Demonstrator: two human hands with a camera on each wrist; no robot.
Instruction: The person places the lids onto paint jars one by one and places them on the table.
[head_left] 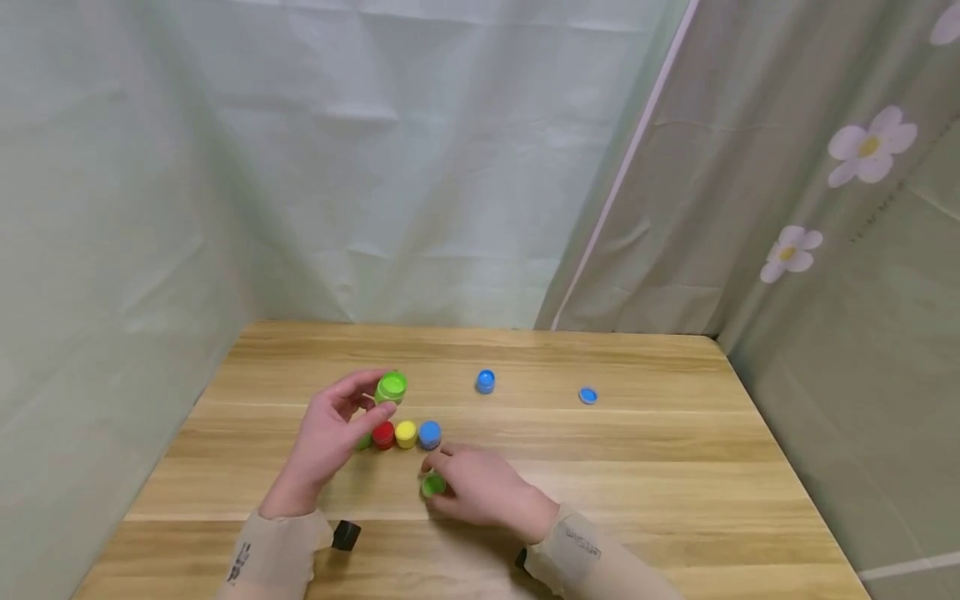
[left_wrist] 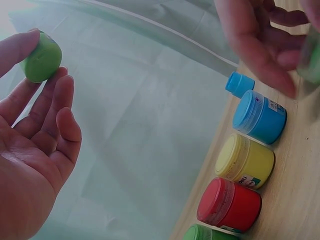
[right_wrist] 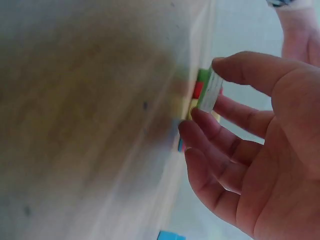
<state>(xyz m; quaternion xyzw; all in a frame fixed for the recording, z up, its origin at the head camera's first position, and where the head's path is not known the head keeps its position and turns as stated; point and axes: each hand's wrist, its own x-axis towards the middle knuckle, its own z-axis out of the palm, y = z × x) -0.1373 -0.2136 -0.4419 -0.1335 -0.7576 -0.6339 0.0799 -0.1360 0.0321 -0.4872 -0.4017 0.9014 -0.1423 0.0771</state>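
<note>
My left hand (head_left: 322,437) holds a small green pot (left_wrist: 44,60) up above the table, pinched between thumb and fingertips. In the head view its open mouth shows bright green contents. Lower and to the right, my right hand (head_left: 483,487) pinches a round clear-and-green lid (right_wrist: 211,92) by its edge, close over the tabletop. Behind the hands, a row of lidded pots stands on the table: green (left_wrist: 202,233), red (left_wrist: 230,205), yellow (left_wrist: 246,161) and blue (left_wrist: 261,117). My left hand partly covers the green one in the head view.
Farther back on the wooden table (head_left: 675,467) stands a small blue pot (head_left: 486,382). A blue lid (head_left: 588,396) lies to its right. Pale curtains (head_left: 420,167) hang along the table's far edge, with flower-printed cloth (head_left: 870,146) at the right.
</note>
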